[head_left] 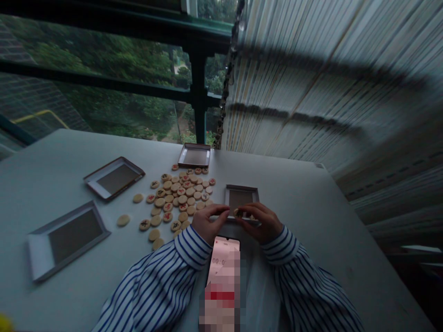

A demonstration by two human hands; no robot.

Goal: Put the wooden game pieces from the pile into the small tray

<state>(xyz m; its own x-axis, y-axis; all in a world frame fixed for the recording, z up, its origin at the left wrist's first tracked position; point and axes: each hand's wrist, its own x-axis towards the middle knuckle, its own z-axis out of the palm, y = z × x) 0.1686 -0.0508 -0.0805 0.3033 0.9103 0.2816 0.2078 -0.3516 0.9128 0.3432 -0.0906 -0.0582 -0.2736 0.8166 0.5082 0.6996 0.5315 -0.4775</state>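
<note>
My right hand (pixel 262 222) pinches a Chinese chess piece (pixel 237 212) with a dark mark between thumb and fingers, over the near edge of a small open box (pixel 241 187). Just left of it, my left hand (pixel 210 222) has its thumb and fingertips brought together; whether anything is between them is hidden. Part of another round piece shows inside that box beneath my right fingers. Beside my left hand spreads a loose pile of round wooden Chinese chess pieces (pixel 181 190), some showing red or black characters, others blank side up.
Below my hands lies a phone (pixel 224 258) with a timer on its screen. Three more shallow open boxes stand on the white table (pixel 290 193): one at the back (pixel 194 155), two at the left (pixel 114 179). A window and a string curtain border the table.
</note>
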